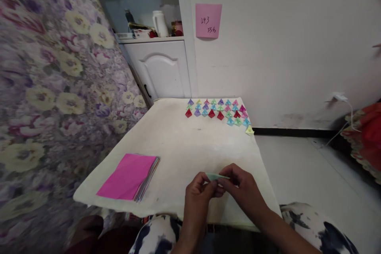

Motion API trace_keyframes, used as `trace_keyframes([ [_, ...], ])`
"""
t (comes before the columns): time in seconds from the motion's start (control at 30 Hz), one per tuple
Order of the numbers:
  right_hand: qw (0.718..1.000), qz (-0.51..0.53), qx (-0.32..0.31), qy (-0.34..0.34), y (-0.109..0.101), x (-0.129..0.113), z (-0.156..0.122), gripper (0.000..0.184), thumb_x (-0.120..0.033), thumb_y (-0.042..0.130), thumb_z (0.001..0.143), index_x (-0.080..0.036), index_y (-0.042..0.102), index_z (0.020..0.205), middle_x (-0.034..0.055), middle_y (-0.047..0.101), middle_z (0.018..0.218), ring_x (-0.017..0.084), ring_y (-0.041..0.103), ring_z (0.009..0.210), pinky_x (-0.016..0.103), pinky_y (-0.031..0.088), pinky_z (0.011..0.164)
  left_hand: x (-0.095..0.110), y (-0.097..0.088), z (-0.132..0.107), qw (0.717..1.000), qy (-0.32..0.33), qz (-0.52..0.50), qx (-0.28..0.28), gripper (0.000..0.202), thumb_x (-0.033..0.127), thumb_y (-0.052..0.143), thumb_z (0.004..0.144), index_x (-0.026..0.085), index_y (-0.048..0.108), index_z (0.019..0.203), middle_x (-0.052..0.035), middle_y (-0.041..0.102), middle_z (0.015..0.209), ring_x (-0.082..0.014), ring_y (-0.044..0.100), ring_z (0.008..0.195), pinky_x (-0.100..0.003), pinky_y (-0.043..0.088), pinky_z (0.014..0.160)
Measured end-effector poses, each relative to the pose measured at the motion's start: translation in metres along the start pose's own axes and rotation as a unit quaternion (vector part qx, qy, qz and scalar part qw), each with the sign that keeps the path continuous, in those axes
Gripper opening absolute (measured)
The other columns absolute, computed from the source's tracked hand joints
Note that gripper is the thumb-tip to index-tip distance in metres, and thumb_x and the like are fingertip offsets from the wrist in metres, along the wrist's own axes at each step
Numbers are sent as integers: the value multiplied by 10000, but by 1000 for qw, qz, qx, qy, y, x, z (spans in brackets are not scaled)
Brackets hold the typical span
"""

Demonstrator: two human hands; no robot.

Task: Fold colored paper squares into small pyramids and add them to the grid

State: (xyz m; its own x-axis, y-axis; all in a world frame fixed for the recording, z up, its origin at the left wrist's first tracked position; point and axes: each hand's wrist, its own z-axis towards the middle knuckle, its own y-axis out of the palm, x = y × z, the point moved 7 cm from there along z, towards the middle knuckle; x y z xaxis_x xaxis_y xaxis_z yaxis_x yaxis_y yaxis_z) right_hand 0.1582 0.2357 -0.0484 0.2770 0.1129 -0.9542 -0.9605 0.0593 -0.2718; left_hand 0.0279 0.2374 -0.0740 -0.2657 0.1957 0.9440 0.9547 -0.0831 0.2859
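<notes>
Between my two hands is a small folded piece of pale green paper (214, 176), held just above the front part of the table. My left hand (199, 194) pinches its left side with thumb and fingers. On the right side, my right hand (240, 182) grips the same paper, the two thumbs close together near its lower edge. My fingers hide much of its shape. To the left lies a stack of square paper sheets (129, 176), bright pink on top. Toward the far right edge sit rows of several small folded paper pieces (220, 114) in many colours.
A cream cloth covers the table (175, 139). Beyond it stand a white cabinet (162, 67) and a wall with a pink note (208, 20). A floral curtain (68, 99) hangs at the left. A white charger (339, 97) with a cable is at the right.
</notes>
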Motion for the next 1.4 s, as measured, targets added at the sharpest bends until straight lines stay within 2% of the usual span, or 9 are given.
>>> trace_keyframes([
  [0.13,991,-62,60,-103,-7,-15,-4,86,-211,618,758,-219,612,844,13,539,815,100,429,536,246,379,511,4,-1,-1,1000,4,1,16,113,214,677,714,154,583,729,10,671,616,-129,628,615,-225,484,625],
  [0.37,981,-90,50,-166,-5,-24,-9,98,-153,535,812,-210,615,819,13,500,794,105,442,571,233,379,513,7,-2,-4,999,0,11,48,147,209,702,677,167,567,718,25,680,604,-121,626,625,-205,465,633],
  [0.83,984,-93,24,-150,-1,-21,-8,90,-128,539,801,-203,589,802,-3,489,772,99,443,571,232,377,532,6,-2,-3,994,52,86,42,109,236,644,741,172,560,715,44,580,590,-105,530,613,-200,415,622],
  [0.97,985,-97,16,-142,0,-21,-9,82,-141,552,796,-206,602,801,-19,469,706,101,450,571,225,368,524,8,-4,-3,984,89,145,46,110,268,622,766,179,568,732,32,545,644,-115,512,639,-206,409,614],
  [1.13,990,-89,-3,-106,4,-14,-10,57,-171,580,786,-208,608,820,-36,498,632,100,456,539,222,375,517,14,-5,-4,968,137,205,52,28,208,589,774,182,592,763,16,527,711,-127,508,679,-209,404,608],
  [1.27,990,-69,-7,-122,7,-16,-11,94,-168,563,806,-213,630,855,-12,587,710,108,525,606,224,414,570,15,-5,-6,963,145,222,53,32,189,568,778,188,600,782,8,537,730,-135,525,693,-217,420,624],
  [1.4,987,-55,-9,-149,8,-19,-11,92,-161,572,804,-210,622,864,-4,593,741,120,562,665,233,442,632,15,-4,-7,969,143,192,62,74,164,564,761,195,603,816,-3,574,768,-152,568,745,-235,450,672],
])
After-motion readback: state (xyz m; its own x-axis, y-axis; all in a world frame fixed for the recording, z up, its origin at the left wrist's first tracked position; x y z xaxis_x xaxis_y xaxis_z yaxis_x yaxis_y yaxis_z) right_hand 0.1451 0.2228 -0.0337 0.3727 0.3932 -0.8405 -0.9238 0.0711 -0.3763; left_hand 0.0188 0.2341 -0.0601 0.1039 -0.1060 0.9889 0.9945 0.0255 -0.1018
